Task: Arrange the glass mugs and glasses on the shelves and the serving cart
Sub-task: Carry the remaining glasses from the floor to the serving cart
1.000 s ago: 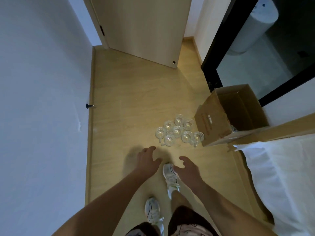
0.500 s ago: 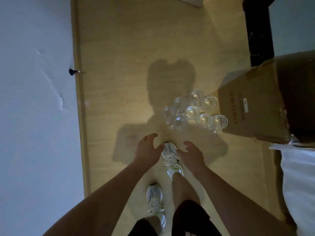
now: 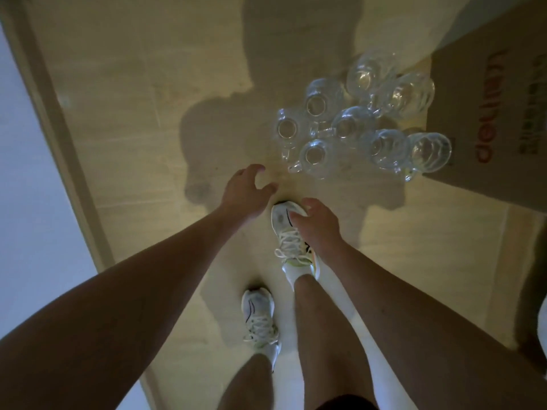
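Both hands are empty, nothing gripped. Left hand (image 3: 245, 192) is stretched out low over the floor, fingers loosely curved and spread, thumb out to the side, holding nothing. Right hand (image 3: 315, 223) hangs just beside it, fingers bent in a relaxed curl, also holding nothing, and it overlaps the toe of the forward sneaker (image 3: 291, 235) from this view; I cannot tell whether it touches the shoe.

Nearest the camera are two bare forearms reaching down and two bare legs in white socks. Rear sneaker (image 3: 259, 318) is planted behind and to the left of the forward one, both white with laces, both on the pale wooden floor (image 3: 142, 113).

Just past the fingertips sits the cluster of clear glass mugs (image 3: 355, 122), eight or so, standing upright and packed close together, several touching, handles sticking out here and there. Closest mug (image 3: 315, 156) is near the left hand but apart from it.

Right of the cluster, touching or almost touching the far-right mugs, is a brown cardboard box (image 3: 485, 128) with red lettering on its side.

Along the left runs a wooden baseboard (image 3: 59, 143) under a white wall (image 3: 26, 217). Shadows of the person fall across the floor around the mugs.
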`<state>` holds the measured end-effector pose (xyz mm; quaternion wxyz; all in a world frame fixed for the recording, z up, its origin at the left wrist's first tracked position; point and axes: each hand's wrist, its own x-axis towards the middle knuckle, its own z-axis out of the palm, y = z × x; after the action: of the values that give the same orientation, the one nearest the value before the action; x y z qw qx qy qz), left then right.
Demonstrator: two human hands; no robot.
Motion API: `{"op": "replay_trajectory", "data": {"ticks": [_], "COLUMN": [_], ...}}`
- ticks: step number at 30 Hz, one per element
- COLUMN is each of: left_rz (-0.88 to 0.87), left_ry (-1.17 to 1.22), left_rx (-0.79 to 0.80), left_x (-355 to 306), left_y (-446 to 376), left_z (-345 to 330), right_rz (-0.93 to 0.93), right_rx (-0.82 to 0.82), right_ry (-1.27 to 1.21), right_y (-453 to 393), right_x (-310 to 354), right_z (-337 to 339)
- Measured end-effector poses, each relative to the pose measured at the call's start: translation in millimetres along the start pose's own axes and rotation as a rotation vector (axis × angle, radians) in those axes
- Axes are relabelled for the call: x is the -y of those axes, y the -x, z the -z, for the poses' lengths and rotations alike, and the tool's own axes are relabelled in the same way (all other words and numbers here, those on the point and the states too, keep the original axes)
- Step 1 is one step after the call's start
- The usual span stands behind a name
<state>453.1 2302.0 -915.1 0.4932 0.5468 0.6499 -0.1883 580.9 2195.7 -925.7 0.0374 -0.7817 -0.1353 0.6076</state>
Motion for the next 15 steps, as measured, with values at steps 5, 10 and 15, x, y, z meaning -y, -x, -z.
{"op": "replay_trajectory", "data": {"ticks": [5,10,15], "left_rz": [0.062,0.096,0.145], "left_ry": [0.107,0.248,0.366], "left_rx": [0.000,-0.034,-0.040], "left_x": [13.9,16.3,18.1], "left_y": [-56.4,-101.3,-136.4], "left_z": [-36.7,-68.0,-85.1], "right_rz": [-0.095,-0.217,-0.267], "right_rx": [0.036,0.046,0.064], "right_ry": [-0.201,-0.644,-0.980], "right_y": [-60.2,-116.1,-142.8], "right_x": [-9.8,-11.3,-3.7], "right_z": [-27.2,-45.2,-56.7]}}
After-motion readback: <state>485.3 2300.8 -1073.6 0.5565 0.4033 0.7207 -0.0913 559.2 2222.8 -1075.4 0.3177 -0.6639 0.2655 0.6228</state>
